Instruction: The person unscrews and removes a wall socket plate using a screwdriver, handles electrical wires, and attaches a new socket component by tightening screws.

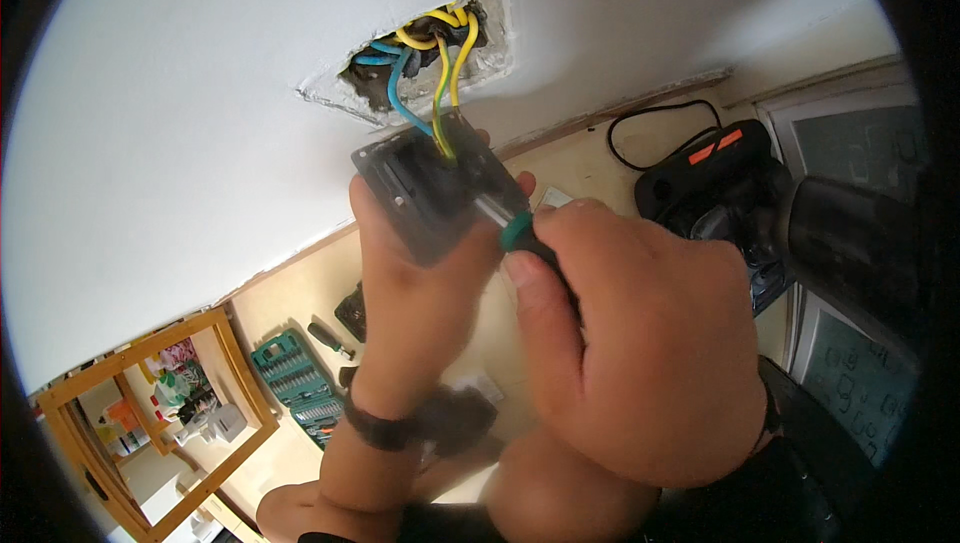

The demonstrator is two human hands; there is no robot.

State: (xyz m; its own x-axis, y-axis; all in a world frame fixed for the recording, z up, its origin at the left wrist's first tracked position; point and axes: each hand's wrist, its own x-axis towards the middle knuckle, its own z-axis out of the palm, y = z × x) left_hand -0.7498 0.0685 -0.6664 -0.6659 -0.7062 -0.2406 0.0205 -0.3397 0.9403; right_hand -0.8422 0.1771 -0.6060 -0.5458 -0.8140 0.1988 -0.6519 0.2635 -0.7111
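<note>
My left hand (pixel 415 293) grips a black electrical wall plate (pixel 400 178), its back turned toward me. A blue wire (pixel 398 93), a yellow-green wire (pixel 441 93) and a yellow wire (pixel 466 63) run down to it from a rough wall opening (pixel 490 68). In my closed right hand (pixel 640 333) is a screwdriver (pixel 517 231) with a green and black handle. Its shaft points at the right side of the plate's back; the tip is blurred, so I cannot tell whether it sits on a screw.
At lower left, a green tool case (pixel 293 378) lies open beside another screwdriver (pixel 330 339) and a wooden-framed cabinet (pixel 235 363). A black bag (pixel 700 178) with an orange stripe rests at right, near framed glass panels (pixel 860 148). The white wall (pixel 200 143) fills the upper left.
</note>
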